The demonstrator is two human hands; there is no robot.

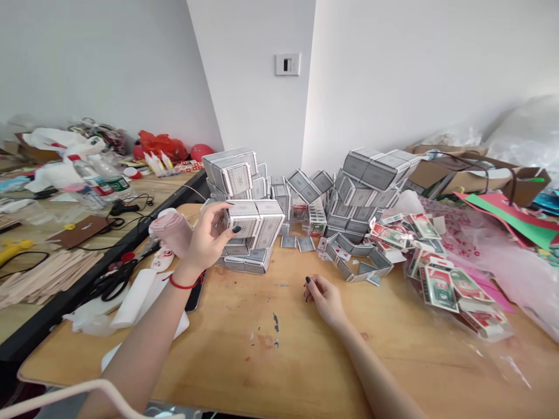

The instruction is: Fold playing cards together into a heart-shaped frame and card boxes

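My left hand (208,237) grips a cube made of folded grey-backed playing cards (254,220), which sits on top of a stack of similar card cubes (247,259). My right hand (324,295) rests on the wooden table (283,343) with its fingers curled loosely, and nothing shows in it. More card cubes (231,169) are piled behind, and a second pile (371,174) rises at the middle right. An open strip of folded cards (360,259) lies just beyond my right hand.
Loose cards and card packs (441,279) lie at the right on clear plastic. Coloured paper (510,218) and a cardboard box (471,166) sit far right. Scissors (116,279), a pink roll (172,230), bottles (100,180) and cables clutter the left side.
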